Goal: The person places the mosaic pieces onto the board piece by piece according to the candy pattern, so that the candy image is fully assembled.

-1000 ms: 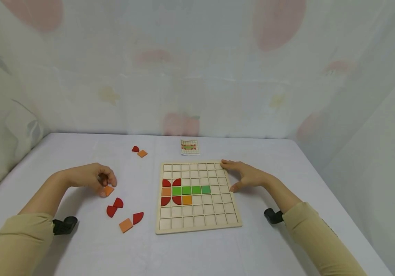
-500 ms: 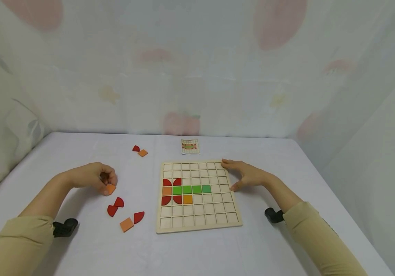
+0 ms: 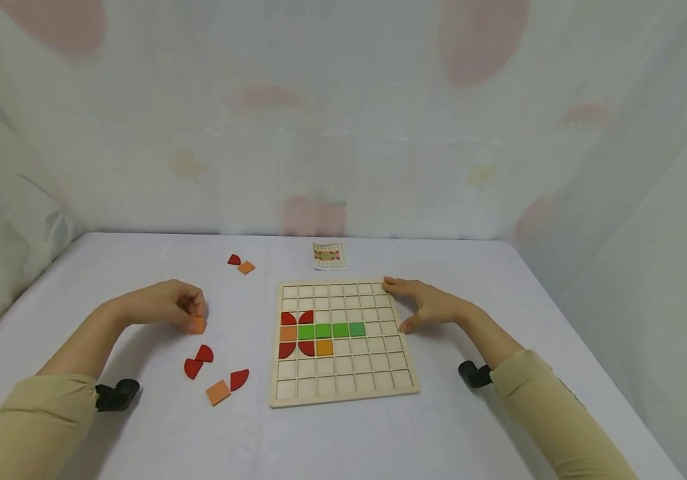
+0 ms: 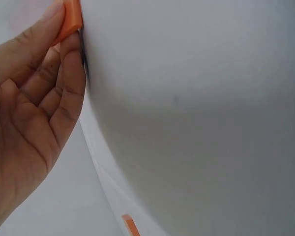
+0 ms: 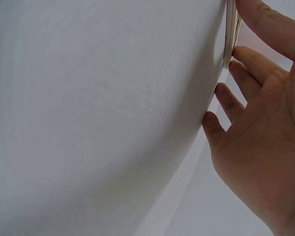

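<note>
A wooden grid board [image 3: 343, 393] lies on the white table, with red quarter-circles, orange squares and a row of green squares [image 3: 331, 330] set in its left half. My left hand [image 3: 178, 307] pinches a small orange square tile [image 3: 198, 325] just above the tabletop, left of the board; the left wrist view shows the orange square tile [image 4: 71, 19] between thumb and fingertips. My right hand [image 3: 421, 303] rests with straight fingers against the board's right edge [image 5: 231, 34], thumb near the middle of that edge.
Loose pieces lie left of the board: two red quarter-circles [image 3: 198, 361], an orange square [image 3: 218, 392] and another red piece [image 3: 239, 379]. Farther back sit a red piece [image 3: 234, 259] and an orange square [image 3: 246, 268]. A pattern card [image 3: 328, 255] lies behind the board.
My left hand has lifted the orange tile off the table and carried it slightly right and up. The right hand has stayed on the board's edge.
</note>
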